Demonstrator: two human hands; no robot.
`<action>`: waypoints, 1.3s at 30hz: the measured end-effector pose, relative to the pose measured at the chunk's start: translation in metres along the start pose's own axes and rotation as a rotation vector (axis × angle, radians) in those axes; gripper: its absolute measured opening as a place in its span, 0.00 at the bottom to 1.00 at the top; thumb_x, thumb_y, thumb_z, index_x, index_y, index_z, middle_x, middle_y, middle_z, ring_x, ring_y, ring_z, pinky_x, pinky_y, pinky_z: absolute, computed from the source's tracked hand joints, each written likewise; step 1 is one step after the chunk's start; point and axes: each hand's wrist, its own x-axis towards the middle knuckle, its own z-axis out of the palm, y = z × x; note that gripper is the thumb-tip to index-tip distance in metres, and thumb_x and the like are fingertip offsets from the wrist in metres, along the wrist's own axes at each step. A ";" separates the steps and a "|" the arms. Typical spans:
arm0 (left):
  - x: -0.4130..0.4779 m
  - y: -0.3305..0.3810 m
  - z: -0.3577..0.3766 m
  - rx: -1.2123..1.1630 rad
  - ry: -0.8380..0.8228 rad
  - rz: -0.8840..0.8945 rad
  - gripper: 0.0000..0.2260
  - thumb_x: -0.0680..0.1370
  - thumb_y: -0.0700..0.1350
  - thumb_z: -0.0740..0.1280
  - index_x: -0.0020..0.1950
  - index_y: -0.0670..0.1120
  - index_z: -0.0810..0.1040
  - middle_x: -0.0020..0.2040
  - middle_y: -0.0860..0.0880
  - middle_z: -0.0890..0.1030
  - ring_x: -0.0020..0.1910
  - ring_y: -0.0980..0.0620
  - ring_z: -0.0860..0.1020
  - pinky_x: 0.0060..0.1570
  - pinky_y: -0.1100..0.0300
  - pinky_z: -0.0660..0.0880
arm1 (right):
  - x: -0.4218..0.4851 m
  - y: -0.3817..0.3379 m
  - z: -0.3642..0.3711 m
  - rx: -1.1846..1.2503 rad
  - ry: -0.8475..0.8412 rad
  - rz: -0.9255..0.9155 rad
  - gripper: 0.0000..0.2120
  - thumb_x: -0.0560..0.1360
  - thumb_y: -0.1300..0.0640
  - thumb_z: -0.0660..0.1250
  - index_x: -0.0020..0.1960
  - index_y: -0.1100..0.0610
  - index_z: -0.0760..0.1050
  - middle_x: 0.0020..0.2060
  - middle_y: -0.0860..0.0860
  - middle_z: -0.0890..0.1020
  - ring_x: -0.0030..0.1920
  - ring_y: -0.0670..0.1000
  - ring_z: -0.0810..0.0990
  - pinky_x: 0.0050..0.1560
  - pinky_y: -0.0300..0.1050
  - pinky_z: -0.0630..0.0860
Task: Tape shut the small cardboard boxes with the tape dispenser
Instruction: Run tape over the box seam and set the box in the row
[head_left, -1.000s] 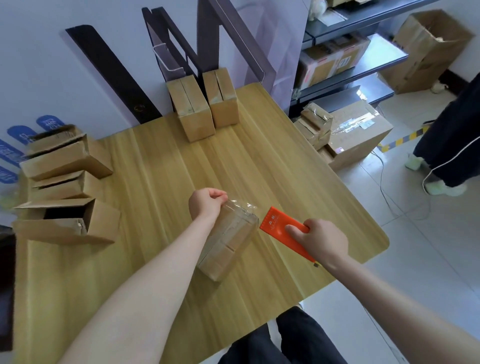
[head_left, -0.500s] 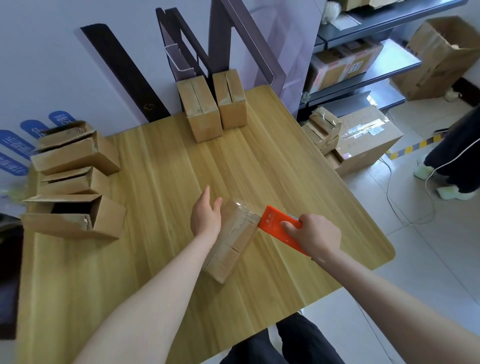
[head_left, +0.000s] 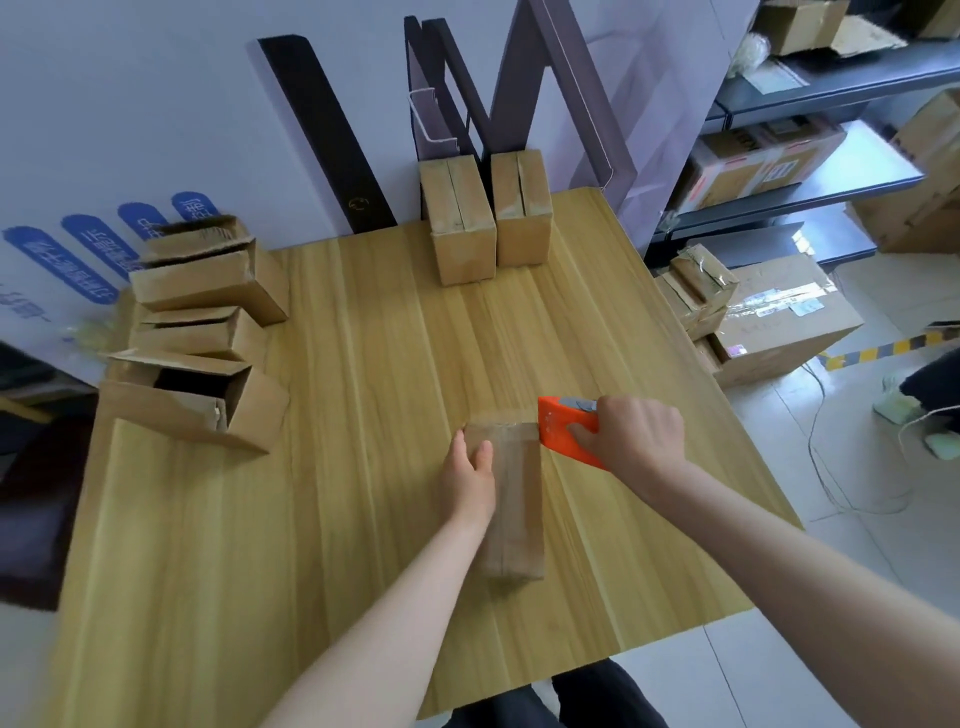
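Observation:
A small cardboard box (head_left: 517, 512) lies flat in the middle of the wooden table (head_left: 363, 395), its long side pointing away from me. My left hand (head_left: 471, 475) rests flat on the box's left side with fingers stretched toward its far end. My right hand (head_left: 636, 434) grips the orange tape dispenser (head_left: 558, 423), whose front edge touches the far right corner of the box. Clear tape seems to cover the box's far end.
Two closed boxes (head_left: 485, 215) stand at the table's far edge. Three open boxes (head_left: 200, 338) lie stacked at the left. Shelving with cartons (head_left: 769, 161) and boxes on the floor (head_left: 779, 322) stand to the right. Another person's feet (head_left: 898, 402) are at the far right.
The box has turned from a diagonal to pointing straight away from me. My left hand opened from a fist and lies flat on it. The dispenser stays at the box's far end.

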 end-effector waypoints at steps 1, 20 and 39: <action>-0.001 0.001 0.002 -0.019 0.015 0.001 0.24 0.83 0.51 0.56 0.77 0.46 0.57 0.76 0.48 0.63 0.74 0.49 0.63 0.70 0.57 0.60 | 0.003 -0.003 -0.004 -0.016 0.002 -0.017 0.16 0.77 0.42 0.60 0.46 0.54 0.76 0.35 0.49 0.75 0.39 0.54 0.75 0.37 0.43 0.68; -0.001 0.010 0.019 0.024 0.200 -0.072 0.22 0.82 0.51 0.55 0.76 0.47 0.60 0.70 0.47 0.71 0.66 0.45 0.72 0.61 0.53 0.69 | 0.013 0.019 0.021 0.345 0.001 0.241 0.23 0.75 0.36 0.60 0.41 0.55 0.77 0.35 0.50 0.79 0.39 0.55 0.80 0.36 0.42 0.70; -0.022 0.008 0.014 0.058 0.453 0.208 0.23 0.73 0.37 0.70 0.67 0.43 0.72 0.64 0.46 0.74 0.66 0.45 0.70 0.63 0.49 0.71 | -0.012 -0.002 0.017 1.355 -0.054 0.608 0.24 0.74 0.39 0.66 0.32 0.59 0.73 0.31 0.55 0.77 0.34 0.55 0.76 0.38 0.47 0.71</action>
